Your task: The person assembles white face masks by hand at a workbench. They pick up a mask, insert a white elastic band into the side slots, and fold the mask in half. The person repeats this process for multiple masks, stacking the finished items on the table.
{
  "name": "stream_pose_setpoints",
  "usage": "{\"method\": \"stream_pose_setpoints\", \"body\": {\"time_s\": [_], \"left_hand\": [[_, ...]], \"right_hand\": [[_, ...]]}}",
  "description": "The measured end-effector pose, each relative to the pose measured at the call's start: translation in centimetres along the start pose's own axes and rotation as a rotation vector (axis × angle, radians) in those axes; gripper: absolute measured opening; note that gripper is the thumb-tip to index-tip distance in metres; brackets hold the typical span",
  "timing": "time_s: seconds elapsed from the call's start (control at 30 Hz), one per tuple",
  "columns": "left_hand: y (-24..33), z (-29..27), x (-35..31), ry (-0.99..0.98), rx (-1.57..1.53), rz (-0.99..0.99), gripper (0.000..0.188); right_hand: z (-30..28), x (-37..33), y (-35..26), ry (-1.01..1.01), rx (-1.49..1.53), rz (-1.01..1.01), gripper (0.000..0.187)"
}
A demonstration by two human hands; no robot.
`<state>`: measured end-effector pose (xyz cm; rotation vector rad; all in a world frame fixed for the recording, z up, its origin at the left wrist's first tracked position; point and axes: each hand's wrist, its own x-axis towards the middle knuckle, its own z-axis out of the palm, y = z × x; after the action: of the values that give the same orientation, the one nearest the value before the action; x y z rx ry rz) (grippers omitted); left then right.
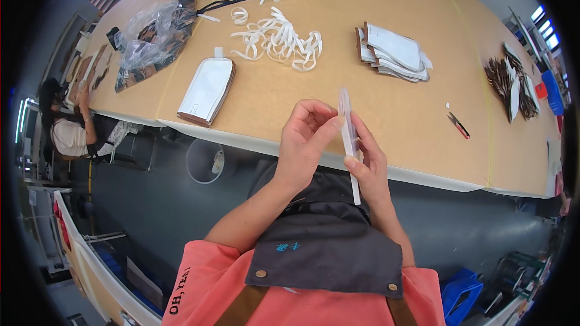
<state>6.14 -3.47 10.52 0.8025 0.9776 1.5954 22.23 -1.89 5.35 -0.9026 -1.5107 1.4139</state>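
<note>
Strips [350, 142], white and narrow, form one upright bundle between the person's two hands in the head view, held above the near edge of the desk [254, 115]. The right hand [370, 166] grasps the bundle, its thumb across the lower part; the lower end projects free below the thumb. The left hand [307, 139] curls at the upper part, thumb against the bundle; whether it pinches or merely steadies cannot be told. Beyond lie a tangle of white ribbon [278, 35], a pile of white panels [396, 51] with brown edges, and, farther right, small scissors [460, 127]. Likely faults: the upper ends appear slightly separated, so a slack right-hand grip could let single strips slip out of line; because the bundle overhangs the desk's edge, a lost hold could send strips toward the floor [423, 211].
</note>
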Motion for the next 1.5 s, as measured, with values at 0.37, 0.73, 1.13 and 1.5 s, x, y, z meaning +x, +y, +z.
{"method": "stream_pose_setpoints", "body": {"time_s": [0.37,0.73,1.13,1.5], "left_hand": [[0.0,-0.8,-0.8,-0.073,0.021,0.043,0.023],[0.2,-0.5,-1.4,-0.068,-0.066,0.042,0.014],[-0.3,-0.8,-0.9,-0.172,-0.181,0.039,0.052],[-0.2,-3.7,0.3,-0.033,-0.228,0.014,0.100]], "right_hand": [[0.1,-0.4,-0.8,-0.015,-0.048,-0.060,0.087],[0.4,-0.8,-0.8,-0.016,-0.031,-0.092,0.087],[0.2,-0.5,-2.5,0.082,-0.270,-0.193,0.089],[-0.9,-0.6,-4.1,0.173,-0.810,-0.519,0.090]]}}
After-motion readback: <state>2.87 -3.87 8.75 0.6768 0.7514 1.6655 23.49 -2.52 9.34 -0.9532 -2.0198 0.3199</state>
